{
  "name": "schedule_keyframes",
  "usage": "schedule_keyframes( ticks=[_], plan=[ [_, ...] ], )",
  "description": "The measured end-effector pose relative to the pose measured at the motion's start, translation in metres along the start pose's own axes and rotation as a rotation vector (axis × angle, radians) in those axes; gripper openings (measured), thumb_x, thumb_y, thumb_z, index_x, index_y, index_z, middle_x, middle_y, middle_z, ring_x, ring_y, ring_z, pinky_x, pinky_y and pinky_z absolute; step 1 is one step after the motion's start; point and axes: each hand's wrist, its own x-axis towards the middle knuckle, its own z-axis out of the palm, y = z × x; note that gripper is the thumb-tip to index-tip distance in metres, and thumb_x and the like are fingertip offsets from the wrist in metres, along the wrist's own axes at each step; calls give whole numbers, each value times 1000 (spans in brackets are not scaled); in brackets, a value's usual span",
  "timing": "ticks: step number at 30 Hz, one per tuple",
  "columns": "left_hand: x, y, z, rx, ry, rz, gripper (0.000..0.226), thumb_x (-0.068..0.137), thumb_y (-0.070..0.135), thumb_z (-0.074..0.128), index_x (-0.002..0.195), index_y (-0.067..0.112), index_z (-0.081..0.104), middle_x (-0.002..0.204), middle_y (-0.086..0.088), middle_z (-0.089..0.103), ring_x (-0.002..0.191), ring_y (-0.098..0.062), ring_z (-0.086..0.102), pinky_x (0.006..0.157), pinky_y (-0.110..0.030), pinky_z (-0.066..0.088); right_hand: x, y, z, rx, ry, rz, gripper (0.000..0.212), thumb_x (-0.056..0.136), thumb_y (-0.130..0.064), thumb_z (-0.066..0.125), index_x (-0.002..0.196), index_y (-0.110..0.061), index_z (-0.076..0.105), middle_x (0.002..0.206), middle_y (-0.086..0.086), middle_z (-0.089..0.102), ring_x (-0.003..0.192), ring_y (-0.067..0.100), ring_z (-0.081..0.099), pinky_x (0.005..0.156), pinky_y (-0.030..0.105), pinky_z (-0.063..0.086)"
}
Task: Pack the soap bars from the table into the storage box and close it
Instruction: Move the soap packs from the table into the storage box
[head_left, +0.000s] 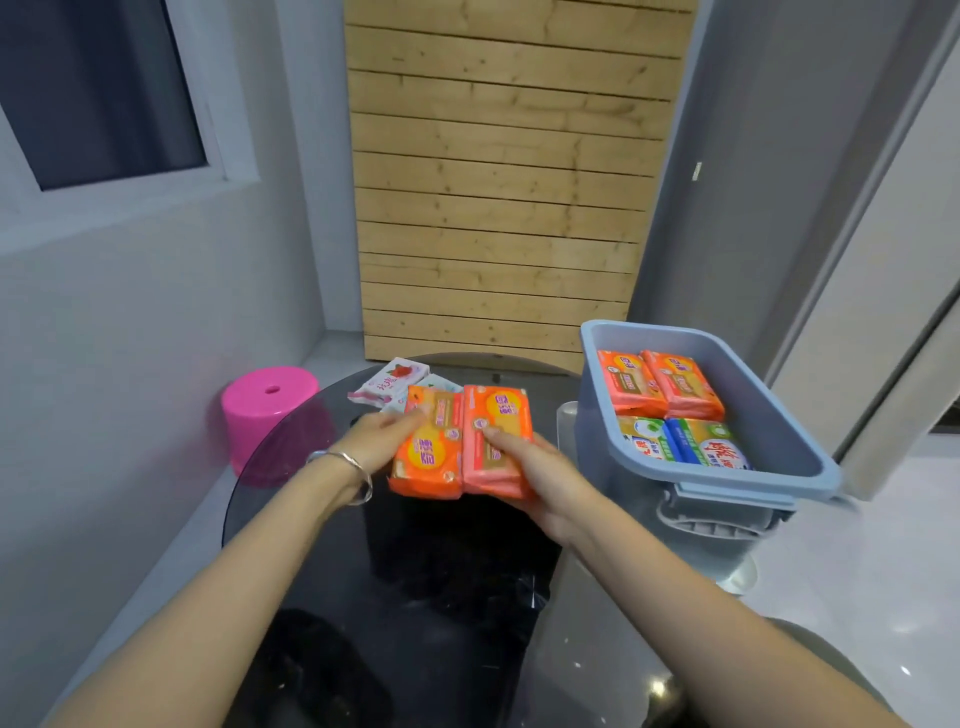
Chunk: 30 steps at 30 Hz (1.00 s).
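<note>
Two soap bars in hand are wrapped in orange: the left bar (428, 451) is marked with a yellow oval bearing red characters and a tan panel, the right bar (497, 441) is shaded pinker along its near side. A white soap packet (388, 382) is printed with a red rose and pink edging. The storage box (795, 410) is coloured pale blue-grey; within it two orange-wrapped bars (660, 383) and green, blue and white wrappers (683, 442) are seen. The stool (267, 402) is coloured bright pink. The tabletop (332, 561) is rendered in dark smoked glass. The bangle (349, 470) is silver. The slatted panel (504, 176) is shown in pale knotted pine.
</note>
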Motion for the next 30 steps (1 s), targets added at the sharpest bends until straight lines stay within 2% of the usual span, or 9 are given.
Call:
schedule_keyframes(
  ticks=[2, 6, 10, 13, 17, 20, 24, 27, 30],
  plan=[
    [-5, 29, 0, -78, -4, 55, 36, 87, 43, 55, 105, 13, 61, 98, -8, 72, 86, -22, 69, 85, -38, 55, -8, -27, 5, -10, 7, -57, 35, 83, -26, 69, 115, -17, 57, 97, 5, 73, 77, 15, 71, 63, 26, 57],
    [-14, 86, 22, -120, -20, 155, 47, 85, 45, 56, 117, 10, 57, 106, -13, 69, 84, -23, 67, 79, -34, 55, -19, -88, -8, -49, 60, -179, 18, 85, -21, 66, 100, -11, 64, 68, -2, 74, 55, 8, 70, 56, 21, 58],
    [-7, 120, 74, -118, -55, 241, 51, 86, 37, 58, 124, 5, 49, 115, -15, 66, 75, -17, 63, 64, -23, 56, -31, -132, -51, -166, 185, -266, 47, 86, -25, 65, 128, -10, 49, 92, 5, 71, 69, 18, 68, 68, 32, 58],
    [2, 130, 118, -77, -71, 299, 56, 83, 31, 64, 131, 15, 39, 112, -10, 63, 76, -16, 63, 63, -20, 53, -39, -144, -94, -298, 274, -292, 77, 84, -25, 68, 144, -32, 21, 107, 3, 61, 72, 19, 67, 52, 28, 57],
    [13, 127, 164, 4, -175, 341, 40, 82, 28, 66, 114, 22, 43, 105, -11, 62, 76, -19, 63, 64, -25, 53, -50, -147, -139, -485, 320, -258, 58, 87, -20, 64, 137, -28, 35, 104, 5, 59, 70, 17, 63, 52, 26, 54],
    [22, 118, 181, 193, -180, 369, 27, 77, 43, 66, 90, 32, 45, 103, -10, 69, 85, -26, 68, 78, -39, 57, -51, -142, -163, -575, 360, -202, 52, 88, -26, 65, 131, -20, 37, 102, 10, 62, 69, 16, 63, 53, 25, 52],
    [25, 114, 187, 394, -190, 479, 27, 79, 50, 59, 94, 31, 45, 93, -4, 68, 72, -21, 62, 63, -31, 51, -50, -140, -182, -808, 305, -199, 46, 85, -29, 67, 122, -15, 43, 92, 1, 66, 69, 8, 64, 47, 15, 50],
    [30, 111, 181, 502, -193, 475, 33, 80, 55, 54, 93, 25, 49, 101, -5, 71, 91, -23, 67, 80, -41, 56, -50, -147, -185, -971, 191, -161, 43, 84, -36, 67, 116, -14, 50, 99, -1, 69, 82, 10, 68, 61, 16, 56],
    [35, 110, 171, 702, -139, 508, 32, 82, 53, 55, 90, 23, 60, 102, -4, 66, 101, -22, 60, 90, -37, 49, -44, -151, -183, -1112, 69, -120, 36, 85, -42, 63, 113, -21, 55, 114, -1, 68, 100, 16, 68, 85, 28, 56]
  ],
)
